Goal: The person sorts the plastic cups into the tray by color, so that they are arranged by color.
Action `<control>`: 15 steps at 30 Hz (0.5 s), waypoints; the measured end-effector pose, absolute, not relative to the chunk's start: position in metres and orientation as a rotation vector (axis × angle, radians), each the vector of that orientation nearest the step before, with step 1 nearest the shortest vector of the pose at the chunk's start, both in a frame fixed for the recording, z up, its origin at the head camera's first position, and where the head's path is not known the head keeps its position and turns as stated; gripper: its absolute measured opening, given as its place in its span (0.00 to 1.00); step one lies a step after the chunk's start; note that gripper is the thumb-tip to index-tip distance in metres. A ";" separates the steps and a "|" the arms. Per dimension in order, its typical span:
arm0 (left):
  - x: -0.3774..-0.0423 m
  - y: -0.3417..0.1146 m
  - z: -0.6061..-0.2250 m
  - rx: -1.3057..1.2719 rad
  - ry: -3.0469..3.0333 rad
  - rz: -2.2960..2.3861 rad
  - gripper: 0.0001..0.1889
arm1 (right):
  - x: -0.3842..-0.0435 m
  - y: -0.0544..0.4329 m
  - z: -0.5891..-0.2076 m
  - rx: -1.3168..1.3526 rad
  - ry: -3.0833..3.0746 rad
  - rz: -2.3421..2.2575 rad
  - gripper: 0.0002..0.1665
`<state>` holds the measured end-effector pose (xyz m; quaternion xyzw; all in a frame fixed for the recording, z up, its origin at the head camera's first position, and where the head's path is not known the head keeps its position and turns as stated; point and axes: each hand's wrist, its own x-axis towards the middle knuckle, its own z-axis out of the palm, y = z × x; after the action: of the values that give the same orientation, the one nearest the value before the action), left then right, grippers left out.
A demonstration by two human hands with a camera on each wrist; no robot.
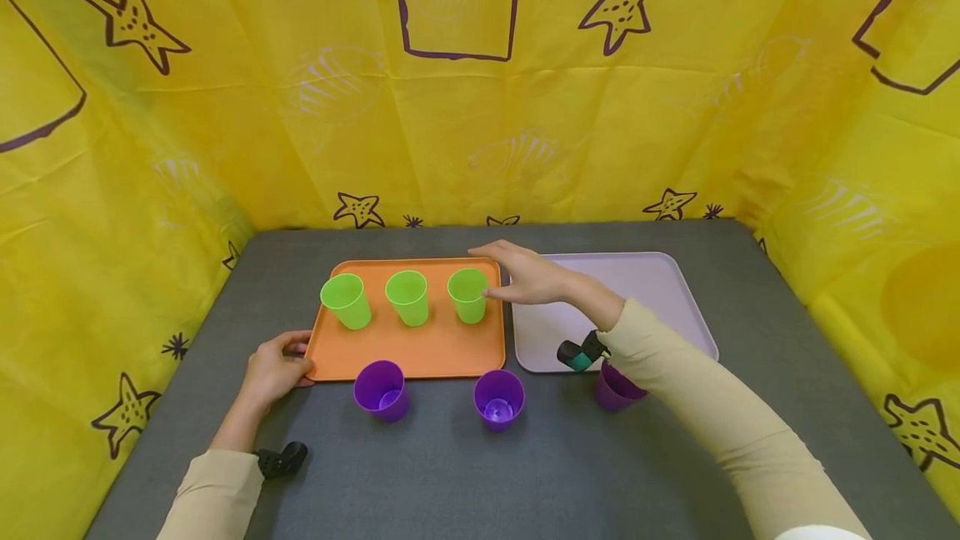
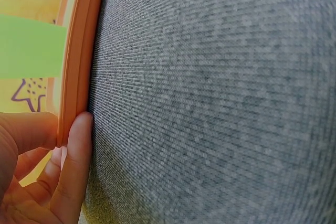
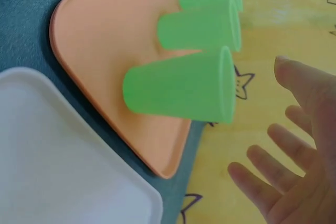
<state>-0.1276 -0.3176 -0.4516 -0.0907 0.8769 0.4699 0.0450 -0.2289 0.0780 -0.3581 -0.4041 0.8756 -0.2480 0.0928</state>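
Note:
An orange tray (image 1: 442, 352) carries three upright green cups in a row: a left one (image 1: 347, 302), a middle one (image 1: 408, 300) and a right one (image 1: 468, 297). My left hand (image 1: 272, 369) grips the tray's near left corner. In the left wrist view, the thumb and a finger (image 2: 79, 156) pinch its rim (image 2: 76, 72). My right hand (image 1: 536, 275) hovers by the right green cup, thumb and fingers spread. The right wrist view shows a gap between that hand (image 3: 299, 156) and the nearest green cup (image 3: 178, 87).
A pale lilac tray (image 1: 645, 290) lies right of the orange one, under my right forearm. Along the front stand purple cups: one on the left (image 1: 381, 391), one in the middle (image 1: 498, 400), and one on the right (image 1: 617, 390) partly hidden by my sleeve. Yellow cloth (image 1: 450, 148) encloses the grey table.

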 end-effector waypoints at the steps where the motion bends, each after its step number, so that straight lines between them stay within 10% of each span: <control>1: -0.128 -0.318 -0.452 -0.279 2.677 1.436 0.28 | -0.228 0.081 -0.356 -1.203 2.601 -0.744 0.37; 15: -0.127 -0.316 -0.450 -0.297 2.678 1.409 0.29 | -0.215 0.138 -0.334 -1.180 2.636 -0.955 0.33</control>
<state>-0.1272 -0.3161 -0.4503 -0.0975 0.8797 0.4627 0.0508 -0.2146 0.1378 -0.3342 -0.3875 0.8654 -0.3137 0.0499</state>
